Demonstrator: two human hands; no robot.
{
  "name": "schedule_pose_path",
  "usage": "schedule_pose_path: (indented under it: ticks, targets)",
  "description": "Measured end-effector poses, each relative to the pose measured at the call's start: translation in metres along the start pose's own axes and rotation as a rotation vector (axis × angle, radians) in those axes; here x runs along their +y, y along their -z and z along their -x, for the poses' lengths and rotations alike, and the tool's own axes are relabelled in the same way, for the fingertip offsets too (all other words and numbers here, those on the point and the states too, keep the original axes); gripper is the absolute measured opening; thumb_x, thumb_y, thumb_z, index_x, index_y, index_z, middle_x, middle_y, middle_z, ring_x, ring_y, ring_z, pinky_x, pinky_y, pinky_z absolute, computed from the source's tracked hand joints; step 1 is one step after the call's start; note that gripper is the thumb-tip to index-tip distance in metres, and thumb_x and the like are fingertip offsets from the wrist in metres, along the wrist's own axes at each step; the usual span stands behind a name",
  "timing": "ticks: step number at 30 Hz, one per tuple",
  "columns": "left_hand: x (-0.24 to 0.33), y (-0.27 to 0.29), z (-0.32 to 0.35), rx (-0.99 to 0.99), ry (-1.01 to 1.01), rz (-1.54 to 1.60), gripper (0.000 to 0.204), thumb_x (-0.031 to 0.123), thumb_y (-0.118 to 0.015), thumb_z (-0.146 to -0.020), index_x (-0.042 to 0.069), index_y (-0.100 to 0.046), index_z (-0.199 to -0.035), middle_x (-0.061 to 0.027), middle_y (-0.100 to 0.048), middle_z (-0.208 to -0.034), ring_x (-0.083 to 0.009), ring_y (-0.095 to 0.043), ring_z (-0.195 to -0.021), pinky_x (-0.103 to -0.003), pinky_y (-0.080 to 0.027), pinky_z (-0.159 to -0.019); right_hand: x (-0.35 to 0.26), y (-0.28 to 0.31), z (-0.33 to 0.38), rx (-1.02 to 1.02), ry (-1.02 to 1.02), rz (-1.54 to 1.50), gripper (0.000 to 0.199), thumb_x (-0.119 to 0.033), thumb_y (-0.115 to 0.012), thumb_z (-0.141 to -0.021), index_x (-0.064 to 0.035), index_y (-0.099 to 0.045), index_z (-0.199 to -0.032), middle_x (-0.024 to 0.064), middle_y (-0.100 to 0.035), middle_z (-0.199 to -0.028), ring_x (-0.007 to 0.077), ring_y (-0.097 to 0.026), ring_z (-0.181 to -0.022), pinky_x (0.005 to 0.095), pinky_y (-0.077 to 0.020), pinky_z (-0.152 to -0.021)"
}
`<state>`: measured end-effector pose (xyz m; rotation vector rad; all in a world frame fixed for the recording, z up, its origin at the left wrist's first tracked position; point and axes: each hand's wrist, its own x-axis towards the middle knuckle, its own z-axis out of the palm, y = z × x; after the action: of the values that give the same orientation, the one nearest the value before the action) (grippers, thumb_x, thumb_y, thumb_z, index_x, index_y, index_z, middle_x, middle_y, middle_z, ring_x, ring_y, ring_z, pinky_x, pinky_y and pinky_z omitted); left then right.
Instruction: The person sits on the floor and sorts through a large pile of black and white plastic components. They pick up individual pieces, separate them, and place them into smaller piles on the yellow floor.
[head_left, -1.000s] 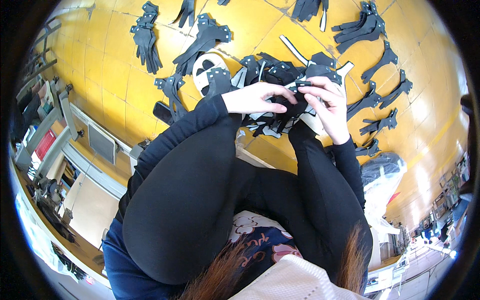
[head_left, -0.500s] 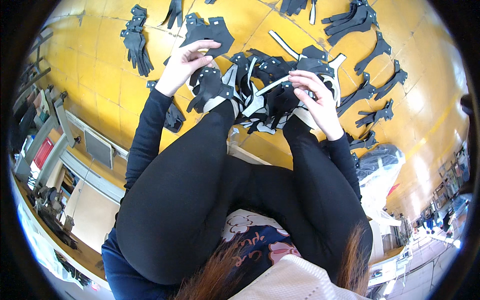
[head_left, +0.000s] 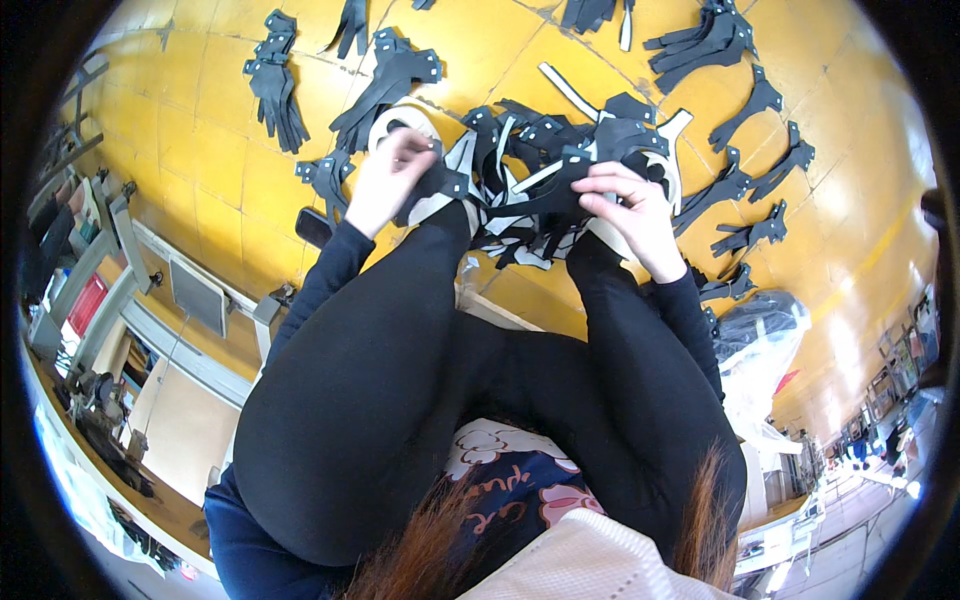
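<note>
My left hand [head_left: 392,182] is over my left foot, its slightly blurred fingers closed at the edge of a stack of black fabric pieces [head_left: 448,181] with small white stickers. Over my right foot, my right hand [head_left: 632,205] pinches a black fabric piece [head_left: 545,197] between thumb and fingers. That piece stretches toward the middle, over a heap of black and white cut strips [head_left: 515,218] lying between my feet. Just beyond my left hand, a bundle of black pieces [head_left: 388,84] fans out on the yellow floor.
More black bundles lie on the tiled floor [head_left: 215,150], at the left [head_left: 273,88] and right [head_left: 703,42]. A dark phone-like object [head_left: 314,228] rests left of my left leg. Clear plastic wrapping [head_left: 765,330] stands by my right leg. Metal frames and a worktable [head_left: 185,430] are at the left.
My left hand has come down from the far bundle to the stack at my left foot. My right hand's fingers have closed on a black piece, which now stretches across the heap.
</note>
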<state>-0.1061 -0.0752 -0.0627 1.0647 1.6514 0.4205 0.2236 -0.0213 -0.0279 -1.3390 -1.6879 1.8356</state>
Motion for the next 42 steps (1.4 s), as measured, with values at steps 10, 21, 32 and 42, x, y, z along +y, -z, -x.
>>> schedule_pose_path:
  ticks: [10,21,32,42]
  targets:
    - [-0.044,0.004,0.027,0.010,0.123,-0.271,0.047,0.020,-0.082,-0.066,-0.004,-0.057,-0.098,-0.0083,-0.058,-0.083,-0.0159,-0.056,-0.078,-0.028,-0.047,-0.076,0.023,-0.007,0.005,0.279,-0.031,-0.214,0.005,-0.003,-0.063,-0.084,-0.0026,-0.065,-0.088,0.0010,-0.063,-0.094,0.0076,-0.058,-0.081,0.0214,-0.0458,-0.074]
    - [-0.018,-0.001,0.005,-0.178,0.070,0.153,0.027,0.013,-0.064,-0.087,-0.003,-0.061,-0.110,-0.0053,-0.068,-0.089,-0.0141,-0.061,-0.085,-0.027,-0.046,-0.078,0.020,-0.004,-0.002,0.255,0.130,0.001,0.015,-0.004,-0.058,-0.084,-0.0037,-0.066,-0.096,0.0055,-0.062,-0.092,0.0179,-0.060,-0.086,0.0267,-0.0464,-0.077]
    - [0.135,-0.044,-0.048,-0.737,0.127,0.959,0.060,0.046,-0.033,-0.098,-0.002,-0.035,-0.135,-0.0229,-0.053,-0.123,-0.0301,-0.056,-0.108,-0.040,-0.042,-0.095,-0.002,0.047,-0.013,0.506,0.232,0.163,0.016,-0.008,-0.059,-0.086,-0.0065,-0.068,-0.099,0.0068,-0.063,-0.096,0.0198,-0.061,-0.082,0.0272,-0.0478,-0.074]
    - [0.141,-0.080,-0.045,-0.835,0.087,0.608,0.037,0.034,-0.034,-0.102,0.002,-0.051,-0.110,-0.0095,-0.063,-0.086,-0.0131,-0.055,-0.070,-0.025,-0.044,-0.066,-0.021,0.071,-0.007,0.412,0.186,0.091,0.021,-0.013,-0.062,-0.087,-0.0056,-0.067,-0.106,0.0069,-0.062,-0.104,0.0134,-0.058,-0.092,0.0248,-0.0460,-0.080]
